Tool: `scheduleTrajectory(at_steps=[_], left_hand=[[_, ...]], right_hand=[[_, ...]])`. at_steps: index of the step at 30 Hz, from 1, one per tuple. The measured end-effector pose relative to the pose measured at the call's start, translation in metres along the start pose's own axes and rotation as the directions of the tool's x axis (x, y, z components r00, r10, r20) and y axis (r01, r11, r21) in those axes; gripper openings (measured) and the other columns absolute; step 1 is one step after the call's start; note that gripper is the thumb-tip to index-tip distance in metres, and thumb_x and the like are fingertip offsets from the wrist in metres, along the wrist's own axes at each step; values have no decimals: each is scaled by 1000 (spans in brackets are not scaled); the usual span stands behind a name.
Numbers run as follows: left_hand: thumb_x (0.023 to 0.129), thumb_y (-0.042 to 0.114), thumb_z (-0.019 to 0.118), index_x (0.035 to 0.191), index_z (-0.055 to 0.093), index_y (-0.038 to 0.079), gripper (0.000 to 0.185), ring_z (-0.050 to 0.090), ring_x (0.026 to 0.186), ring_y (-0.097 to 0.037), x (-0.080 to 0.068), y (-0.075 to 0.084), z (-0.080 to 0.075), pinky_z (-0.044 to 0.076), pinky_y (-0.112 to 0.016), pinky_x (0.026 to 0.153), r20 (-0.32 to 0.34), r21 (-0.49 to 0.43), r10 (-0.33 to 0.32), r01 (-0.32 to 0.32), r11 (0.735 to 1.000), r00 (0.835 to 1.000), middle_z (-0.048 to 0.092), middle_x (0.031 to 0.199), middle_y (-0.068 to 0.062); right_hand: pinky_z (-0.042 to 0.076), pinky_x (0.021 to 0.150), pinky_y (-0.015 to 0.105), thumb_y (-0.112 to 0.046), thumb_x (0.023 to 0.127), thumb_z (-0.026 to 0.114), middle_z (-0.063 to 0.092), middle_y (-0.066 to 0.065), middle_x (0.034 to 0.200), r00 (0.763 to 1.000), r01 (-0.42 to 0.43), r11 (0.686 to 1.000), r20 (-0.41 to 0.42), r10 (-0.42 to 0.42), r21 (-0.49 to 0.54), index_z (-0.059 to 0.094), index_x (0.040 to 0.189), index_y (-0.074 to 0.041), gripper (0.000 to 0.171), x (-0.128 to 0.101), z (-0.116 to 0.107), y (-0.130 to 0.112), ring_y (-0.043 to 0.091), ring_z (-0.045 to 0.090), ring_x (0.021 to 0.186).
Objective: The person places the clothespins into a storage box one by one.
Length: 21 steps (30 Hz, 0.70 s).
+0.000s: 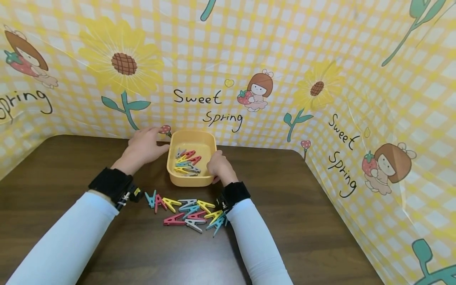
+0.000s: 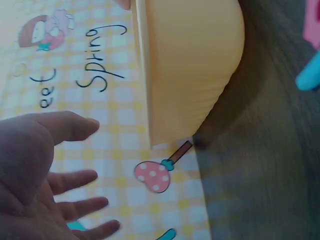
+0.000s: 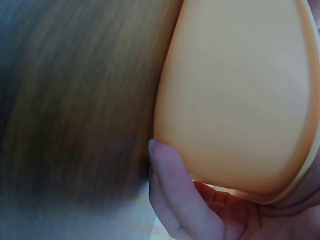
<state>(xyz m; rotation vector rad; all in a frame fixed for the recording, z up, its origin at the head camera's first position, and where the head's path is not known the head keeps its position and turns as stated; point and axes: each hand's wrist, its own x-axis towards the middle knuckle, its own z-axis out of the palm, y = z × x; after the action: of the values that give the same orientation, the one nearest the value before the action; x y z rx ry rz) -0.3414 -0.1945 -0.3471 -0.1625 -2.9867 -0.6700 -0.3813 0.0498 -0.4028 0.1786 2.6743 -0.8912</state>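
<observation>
Head view, backdrop: yellow checked sheet (image 1: pixel 270 43) printed with sunflowers and "Sweet Spring", standing round the far and right sides of the table.
Table: dark wood table (image 1: pixel 303 221) filling the lower frame, from 9 o'clock round to 4 o'clock.
Sleeves: two white sleeves, each ending in a black wrist strap, coming in from 7 and 6 o'clock.
Tub: yellow tub (image 1: pixel 204 139) at the centre, close to the backdrop's foot, standing upright with several coloured clothespins inside (image 1: pixel 187 162).
Left hand: the left hand (image 1: pixel 143 147) lies at 9 o'clock of the tub, next to its left wall; in the left wrist view the fingers (image 2: pixel 75 177) are spread and straight, holding nothing, apart from the tub's outer wall (image 2: pixel 190 65).
Right hand: the right hand (image 1: pixel 220 166) is at 4 o'clock of the tub, against its near right corner; in the right wrist view the fingers (image 3: pixel 175 185) are curled under and round the tub's rim (image 3: pixel 235 100), gripping it.
Loose clothespins: a scatter of red, yellow, teal and grey loose clothespins (image 1: pixel 187 211) on the table at 6 o'clock of the tub, between the two wrists.
</observation>
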Motion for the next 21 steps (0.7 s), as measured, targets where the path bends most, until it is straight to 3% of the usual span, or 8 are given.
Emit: scheduleTrajectory(at_steps=[6, 10, 12, 14, 17, 21], left_hand=[[105, 40, 61, 160, 39, -8, 77, 27, 147, -70, -41, -5, -12, 35, -86, 113, 24, -2, -91, 91, 996, 996, 31, 164, -43], [106, 44, 60, 153, 40, -19, 82, 34, 134, -74, -70, -6, -25, 42, -81, 105, 63, 42, -155, 152, 987, 986, 34, 150, -52], [105, 46, 62, 145, 46, -21, 80, 46, 124, -72, -80, -5, -30, 51, -76, 94, 71, 56, -184, 181, 982, 980, 42, 141, -53], [105, 48, 63, 130, 57, -20, 73, 60, 108, -61, -88, -2, -33, 58, -64, 81, 94, 75, -196, 190, 979, 976, 56, 125, -47], [104, 50, 64, 120, 67, -15, 67, 69, 90, -46, -92, 1, -33, 60, -52, 67, 158, 112, -203, 187, 976, 966, 68, 112, -38], [103, 50, 66, 124, 69, -13, 67, 70, 96, -45, -91, 4, -21, 62, -54, 74, 254, 157, -216, 181, 971, 943, 71, 115, -34]], right_hand=[[66, 56, 38, -15, 115, 47, 56, 34, 146, 1000, 21, 1000, 8, -22, 17, 11, 170, -3, 67, -2, -1, 1, 32, 74, 65], [66, 56, 38, -15, 114, 47, 54, 33, 149, 1000, 28, 1000, 3, -28, 14, 10, 171, -2, 68, -2, -1, 0, 33, 74, 65], [66, 55, 38, -14, 114, 47, 54, 33, 149, 1000, 20, 1000, -1, -20, 10, 11, 170, -2, 68, -1, -1, 0, 33, 74, 65], [66, 55, 38, -15, 114, 47, 54, 32, 149, 1000, 12, 1000, -3, -12, 8, 13, 170, -3, 66, 0, 0, 0, 33, 74, 66], [66, 55, 38, -14, 114, 47, 54, 32, 149, 1000, 4, 1000, -2, -4, 9, 14, 169, -3, 65, 0, 1, 0, 33, 74, 66], [66, 55, 37, -14, 114, 46, 55, 33, 148, 1000, 9, 1000, 1, -9, 10, 13, 169, -2, 65, -2, 1, 0, 32, 74, 65]])
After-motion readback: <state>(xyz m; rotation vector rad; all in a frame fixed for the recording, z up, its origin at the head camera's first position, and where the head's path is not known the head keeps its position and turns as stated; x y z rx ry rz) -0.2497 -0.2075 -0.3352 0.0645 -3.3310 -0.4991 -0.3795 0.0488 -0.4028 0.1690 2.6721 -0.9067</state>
